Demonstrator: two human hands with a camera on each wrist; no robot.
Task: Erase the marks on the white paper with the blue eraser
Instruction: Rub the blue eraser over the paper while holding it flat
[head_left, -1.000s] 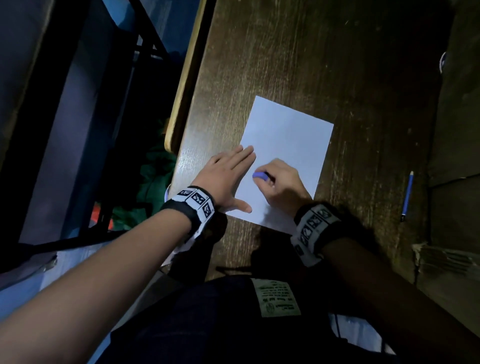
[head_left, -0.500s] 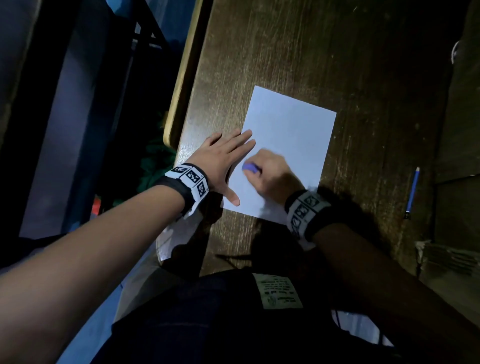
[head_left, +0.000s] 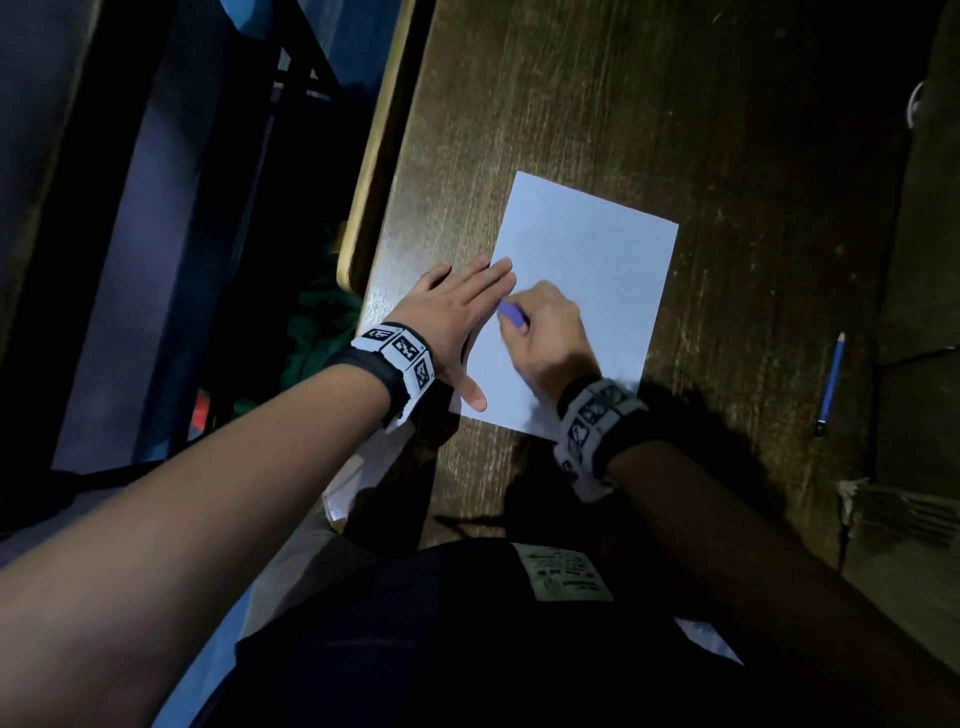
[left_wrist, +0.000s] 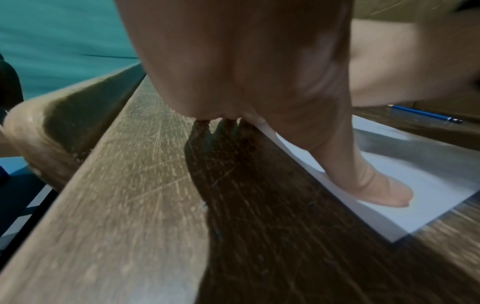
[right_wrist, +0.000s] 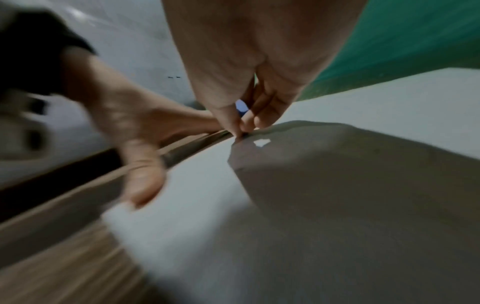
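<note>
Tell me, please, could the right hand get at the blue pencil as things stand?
Probably yes: the pencil lies alone on the desk beside the right hand, nothing between, though it grips the eraser.

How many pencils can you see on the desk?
1. The blue pencil lies on the wooden desk, off to the right of the white paper, untouched by either hand. Others could be hidden in the dark corners.

White paper (head_left: 587, 270) plain, no marks discernible. Blue eraser (head_left: 511, 314) pale violet-blue. Wooden desk (head_left: 675, 130) dark brown, streaked grain, lighter tan rim at left edge. Pencil (head_left: 831, 382) near right edge blue, dark tip. Wristbands (head_left: 400, 358) black with white panels bearing black square-code patterns.
</note>
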